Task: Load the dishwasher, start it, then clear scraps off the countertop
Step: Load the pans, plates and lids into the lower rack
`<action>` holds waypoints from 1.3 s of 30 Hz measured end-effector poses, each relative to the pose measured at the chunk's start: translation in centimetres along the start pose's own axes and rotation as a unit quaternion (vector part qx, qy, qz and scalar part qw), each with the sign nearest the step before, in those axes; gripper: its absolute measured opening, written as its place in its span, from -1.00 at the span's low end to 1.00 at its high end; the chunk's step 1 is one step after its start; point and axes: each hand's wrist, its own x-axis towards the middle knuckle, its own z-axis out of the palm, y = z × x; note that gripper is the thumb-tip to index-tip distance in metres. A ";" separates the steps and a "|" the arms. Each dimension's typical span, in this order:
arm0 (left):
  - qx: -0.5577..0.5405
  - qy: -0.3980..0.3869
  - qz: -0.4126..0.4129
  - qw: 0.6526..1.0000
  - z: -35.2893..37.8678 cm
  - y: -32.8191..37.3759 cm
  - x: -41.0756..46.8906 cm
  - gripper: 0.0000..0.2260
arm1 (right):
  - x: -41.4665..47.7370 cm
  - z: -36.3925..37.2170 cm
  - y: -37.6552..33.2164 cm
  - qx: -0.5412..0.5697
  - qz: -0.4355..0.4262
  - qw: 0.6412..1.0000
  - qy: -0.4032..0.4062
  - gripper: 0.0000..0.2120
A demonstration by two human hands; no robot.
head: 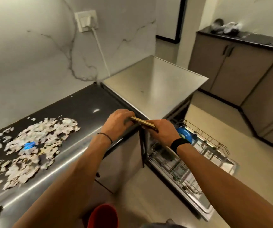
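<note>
Both hands hold a flat golden-brown item (143, 124), seen edge-on, at the corner of the dark countertop (86, 106). My left hand (117, 123) grips its left end and my right hand (164, 131) grips its right end. What the item is I cannot tell. Below the right hand the dishwasher (157, 89) stands with its door (190, 195) dropped open and the lower wire rack (211, 145) pulled out. A blue dish (185, 134) sits in the rack. A wide spread of pale scraps (28, 148) covers the countertop at the left.
A small blue piece (29, 144) lies among the scraps. A red bucket (103, 216) stands on the floor near my feet. A plug and white cable (99, 46) run down the marble wall. Brown cabinets (241, 71) with clutter on top line the far right.
</note>
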 end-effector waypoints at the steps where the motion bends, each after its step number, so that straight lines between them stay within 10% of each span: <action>1: -0.006 -0.010 0.008 1.000 1.0 1.4 0.9 -0.92 | -0.7 -0.7 1.7 0.001 0.019 1.000 -0.002 -0.73; 15: -0.021 -0.144 0.089 0.985 15.9 10.5 7.9 -0.93 | -7.7 -1.7 14.4 -0.041 0.157 0.987 0.005 -0.70; 39: -0.055 -0.194 0.092 0.975 51.3 -11.1 7.3 -0.82 | -2.4 29.4 35.3 -0.053 0.291 0.955 -0.021 -0.66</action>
